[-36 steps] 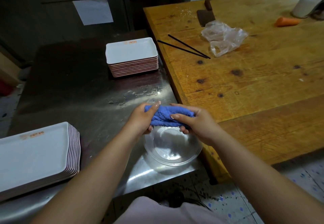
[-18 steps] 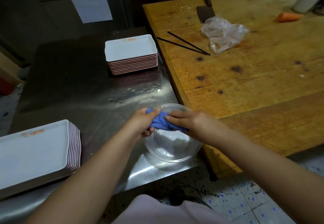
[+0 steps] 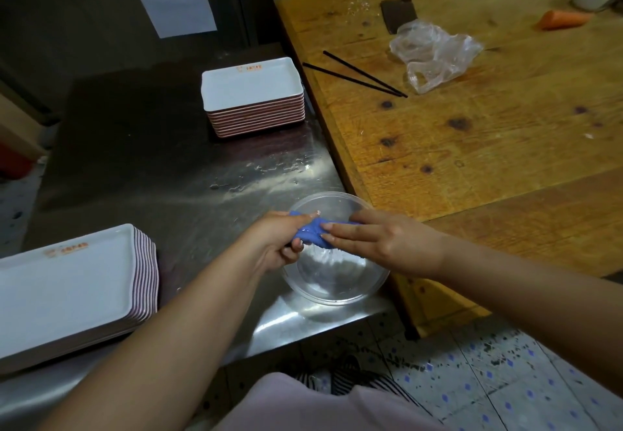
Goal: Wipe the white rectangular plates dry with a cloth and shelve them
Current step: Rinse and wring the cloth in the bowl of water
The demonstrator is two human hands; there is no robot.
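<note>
Left hand [image 3: 276, 243]: clenched round one end of the blue cloth [image 3: 312, 233], lower centre of frame.
Right hand [image 3: 381, 243]: grips the cloth's other end, fingers laid along it.
Cloth: bunched, held over the clear bowl [image 3: 337, 282].
Plate stacks: 2, one upper centre [image 3: 251, 88], one lower left [image 3: 64, 282], both on the steel counter [image 3: 161, 174].

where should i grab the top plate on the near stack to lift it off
Take the top plate by its right short edge, coming from the right. That raised rim stands free above the stack, faces the hands, and has bare steel table beside it; the plate's left end runs out of view.
</note>
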